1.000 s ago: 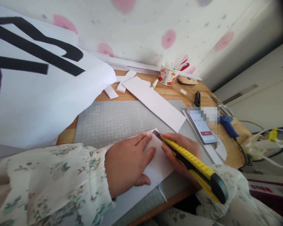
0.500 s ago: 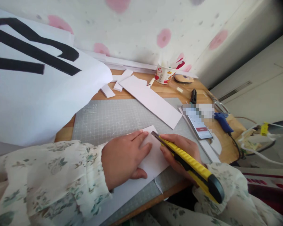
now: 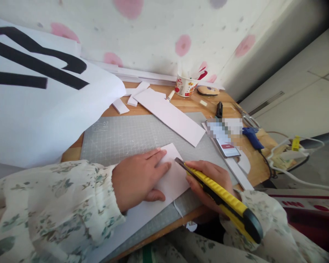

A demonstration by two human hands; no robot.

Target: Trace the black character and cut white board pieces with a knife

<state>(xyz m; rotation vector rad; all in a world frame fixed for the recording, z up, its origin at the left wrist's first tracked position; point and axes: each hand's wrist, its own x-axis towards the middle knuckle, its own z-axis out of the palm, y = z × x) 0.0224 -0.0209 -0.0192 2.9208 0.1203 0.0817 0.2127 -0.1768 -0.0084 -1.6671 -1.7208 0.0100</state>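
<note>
My left hand (image 3: 141, 179) lies flat with its fingers spread, pressing on a white board (image 3: 142, 213) that rests on the grey cutting mat (image 3: 120, 133). In my right hand (image 3: 211, 175) is a yellow and black utility knife (image 3: 222, 201), its handle slanting down toward me. The blade points up and left, over the board near its right end; whether the tip touches the surface I cannot tell. A second white board strip (image 3: 170, 117) lies across the mat's far edge, beyond both hands.
A large white sheet with black strokes (image 3: 55, 113) curls over the left side. Behind stand a paper cup (image 3: 185, 87) and a mouse (image 3: 208, 90). To the right lie a phone (image 3: 226, 142), a blue glue gun (image 3: 252, 138), scissors (image 3: 246, 117) and cables. White offcuts (image 3: 138, 93) lie at the back.
The view has shifted slightly, moving the scene left. The knife's tip sits a little lower and nearer me along the board. My left hand stays pressed on the board.
</note>
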